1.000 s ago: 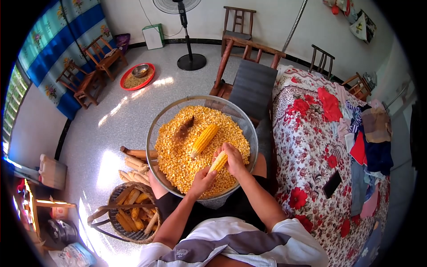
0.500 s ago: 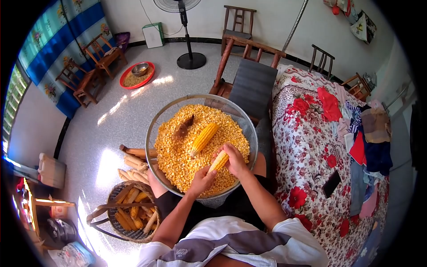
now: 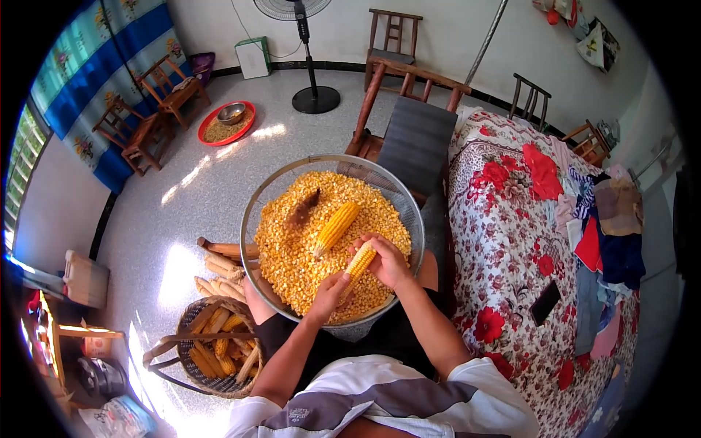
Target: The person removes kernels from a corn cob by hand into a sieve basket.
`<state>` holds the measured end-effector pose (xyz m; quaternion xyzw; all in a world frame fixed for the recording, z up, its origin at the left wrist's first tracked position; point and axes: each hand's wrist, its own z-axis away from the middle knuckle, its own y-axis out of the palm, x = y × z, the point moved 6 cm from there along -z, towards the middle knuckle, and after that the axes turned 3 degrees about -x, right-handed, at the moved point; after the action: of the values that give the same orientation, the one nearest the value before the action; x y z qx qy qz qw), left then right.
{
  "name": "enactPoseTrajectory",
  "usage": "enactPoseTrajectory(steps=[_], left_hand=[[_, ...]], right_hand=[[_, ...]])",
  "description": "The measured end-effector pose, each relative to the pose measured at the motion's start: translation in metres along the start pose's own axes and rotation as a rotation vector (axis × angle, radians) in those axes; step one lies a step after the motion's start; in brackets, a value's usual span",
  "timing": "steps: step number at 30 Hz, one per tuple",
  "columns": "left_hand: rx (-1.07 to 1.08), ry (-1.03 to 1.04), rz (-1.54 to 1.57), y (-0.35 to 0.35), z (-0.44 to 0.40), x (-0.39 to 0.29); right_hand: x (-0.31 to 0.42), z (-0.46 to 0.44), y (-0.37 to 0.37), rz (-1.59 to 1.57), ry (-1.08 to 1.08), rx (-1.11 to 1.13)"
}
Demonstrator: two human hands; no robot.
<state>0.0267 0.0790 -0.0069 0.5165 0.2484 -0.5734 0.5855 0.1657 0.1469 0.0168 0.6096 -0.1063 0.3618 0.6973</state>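
A partly shelled corn cob is held between my two hands, low over a wide mesh sieve on my lap. My left hand grips its lower end. Wrapped round the upper end is my right hand. Loose yellow corn kernels fill the sieve. A full ear of corn lies on the kernels just beyond my hands. Farther left, a dark brown pointed piece sticks out of the kernels; I cannot make out what it is.
A woven basket of cobs and corn ears stands by my left leg, with bare cobs on the floor above it. To the right is a bed with clothes and a phone-like black object. A wooden chair stands ahead.
The cob and both hands have shifted very slightly, with the cob turned a little more upright. Both hands keep their grip, and the full ear stays where it was.
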Motion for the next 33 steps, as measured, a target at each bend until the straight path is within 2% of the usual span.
enactPoseTrajectory(steps=[5,7,10,12,14,16,28,31,33], left_hand=[[0.039,0.034,-0.053,0.004,0.0,0.002],[0.057,0.057,-0.08,0.007,0.0,-0.001],[0.035,0.013,-0.064,0.008,0.004,-0.008],[-0.012,-0.065,0.054,0.004,0.006,-0.01],[0.0,-0.058,0.058,0.002,0.005,-0.008],[0.013,-0.048,0.059,0.001,0.004,-0.008],[0.019,-0.1,0.178,-0.005,0.0,0.001],[0.006,-0.051,0.112,-0.003,0.0,-0.001],[-0.037,0.003,0.061,-0.001,0.0,-0.006]], right_hand=[[-0.01,-0.013,-0.024,0.082,0.024,-0.063],[-0.012,-0.016,-0.032,0.018,0.046,-0.015],[-0.008,-0.01,-0.018,-0.079,0.068,0.049],[-0.006,-0.003,-0.006,-0.115,0.067,0.06],[-0.004,-0.001,-0.002,0.138,-0.022,0.047],[-0.004,0.0,-0.002,0.148,-0.009,0.093],[0.001,0.005,0.008,-0.033,-0.04,0.229],[-0.003,0.004,0.014,-0.106,-0.04,0.21],[-0.007,0.002,0.011,0.017,-0.129,0.024]])
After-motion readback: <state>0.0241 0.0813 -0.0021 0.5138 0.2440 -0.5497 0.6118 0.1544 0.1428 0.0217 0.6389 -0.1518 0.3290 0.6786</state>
